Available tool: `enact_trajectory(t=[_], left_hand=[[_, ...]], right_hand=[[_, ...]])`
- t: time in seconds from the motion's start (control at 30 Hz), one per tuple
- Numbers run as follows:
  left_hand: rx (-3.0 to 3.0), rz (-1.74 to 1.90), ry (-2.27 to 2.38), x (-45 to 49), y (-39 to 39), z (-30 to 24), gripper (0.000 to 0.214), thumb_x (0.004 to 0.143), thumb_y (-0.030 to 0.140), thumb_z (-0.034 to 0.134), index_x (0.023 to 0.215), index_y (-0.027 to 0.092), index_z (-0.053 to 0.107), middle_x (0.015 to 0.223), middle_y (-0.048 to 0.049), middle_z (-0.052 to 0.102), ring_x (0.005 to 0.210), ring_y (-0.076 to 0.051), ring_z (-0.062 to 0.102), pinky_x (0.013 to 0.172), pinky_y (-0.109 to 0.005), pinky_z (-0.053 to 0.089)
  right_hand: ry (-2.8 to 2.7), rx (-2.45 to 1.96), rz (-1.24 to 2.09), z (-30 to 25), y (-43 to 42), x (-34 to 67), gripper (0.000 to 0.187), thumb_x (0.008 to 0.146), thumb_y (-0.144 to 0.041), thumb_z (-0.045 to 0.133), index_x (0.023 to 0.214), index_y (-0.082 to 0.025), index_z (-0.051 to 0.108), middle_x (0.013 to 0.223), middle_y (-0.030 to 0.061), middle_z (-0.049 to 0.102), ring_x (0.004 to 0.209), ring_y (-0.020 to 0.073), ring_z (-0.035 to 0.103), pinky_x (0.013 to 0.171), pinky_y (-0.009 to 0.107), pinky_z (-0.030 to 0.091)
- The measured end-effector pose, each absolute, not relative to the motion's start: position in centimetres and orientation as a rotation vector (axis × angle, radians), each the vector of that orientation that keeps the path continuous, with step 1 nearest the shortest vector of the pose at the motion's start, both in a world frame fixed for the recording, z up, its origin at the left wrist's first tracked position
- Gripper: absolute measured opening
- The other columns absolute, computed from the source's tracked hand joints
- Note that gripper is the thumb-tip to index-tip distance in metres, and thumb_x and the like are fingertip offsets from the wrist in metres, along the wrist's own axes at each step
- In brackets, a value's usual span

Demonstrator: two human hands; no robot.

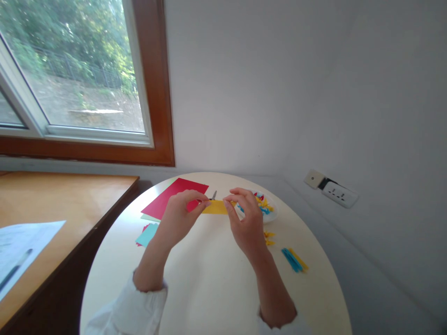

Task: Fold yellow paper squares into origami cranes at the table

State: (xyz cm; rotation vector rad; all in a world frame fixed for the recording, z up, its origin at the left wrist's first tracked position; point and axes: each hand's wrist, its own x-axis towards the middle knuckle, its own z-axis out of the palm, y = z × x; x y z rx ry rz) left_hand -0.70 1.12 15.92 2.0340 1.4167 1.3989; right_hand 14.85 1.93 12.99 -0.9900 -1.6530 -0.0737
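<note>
Both hands hold a yellow paper strip (216, 207) a little above the round cream table (209, 279). My left hand (179, 214) pinches its left end with thumb and fingers closed. My right hand (244, 218) pinches its right end the same way. Just behind the strip the tip of a pair of scissors (214, 195) shows on the table. A red paper sheet (174, 197) lies flat behind my left hand.
A white plate (270, 211) with yellow, blue and red paper scraps sits behind my right hand. Loose yellow scraps (268, 238) and blue and yellow strips (295, 259) lie to the right. Light blue paper (147, 234) lies left. A wooden desk (52, 204) with a printed sheet (24, 246) adjoins the table.
</note>
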Motion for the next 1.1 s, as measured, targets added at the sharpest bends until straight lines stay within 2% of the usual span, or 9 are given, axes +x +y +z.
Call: enact_trajectory(t=[0.13, 0.4, 0.73, 1.1], left_hand=[[2.115, 1.38, 1.418, -0.63, 1.23, 15.69, 0.01, 0.073, 0.024, 0.057, 0.069, 0.021, 0.066, 0.075, -0.0024, 0.069, 0.074, -0.02, 0.061, 0.072, -0.034, 0.047], [2.192, 1.315, 1.416, -0.49, 1.44, 15.41, 0.009, 0.074, 0.023, 0.058, 0.068, 0.021, 0.064, 0.074, -0.0018, 0.069, 0.075, -0.019, 0.061, 0.074, -0.034, 0.046], [2.148, 1.292, 1.288, -0.48, 1.6, 15.4, 0.012, 0.076, 0.024, 0.054, 0.068, 0.021, 0.063, 0.071, -0.0005, 0.068, 0.069, -0.016, 0.061, 0.066, -0.028, 0.047], [2.053, 1.284, 1.247, -0.71, 1.44, 15.43, 0.013, 0.075, 0.02, 0.052, 0.068, 0.02, 0.063, 0.075, -0.0018, 0.068, 0.073, -0.018, 0.062, 0.065, -0.027, 0.049]], right_hand=[[-1.719, -1.029, -0.097, 12.66, 2.06, 14.57, 0.013, 0.081, -0.02, 0.052, 0.087, -0.022, 0.062, 0.101, 0.0077, 0.058, 0.098, 0.0212, 0.054, 0.088, 0.041, 0.04], [-1.804, -1.042, -0.137, 12.71, 1.8, 14.07, 0.009, 0.08, -0.017, 0.054, 0.081, -0.021, 0.063, 0.1, 0.0071, 0.06, 0.098, 0.0212, 0.055, 0.087, 0.041, 0.037], [-1.799, -1.022, -0.14, 12.76, 1.68, 13.9, 0.009, 0.079, -0.015, 0.053, 0.078, -0.022, 0.06, 0.097, 0.0063, 0.061, 0.096, 0.0203, 0.056, 0.085, 0.04, 0.036], [-1.783, -1.033, -0.14, 13.17, 1.4, 14.27, 0.008, 0.075, -0.015, 0.054, 0.073, -0.021, 0.059, 0.097, 0.0059, 0.061, 0.096, 0.0209, 0.057, 0.087, 0.041, 0.034]])
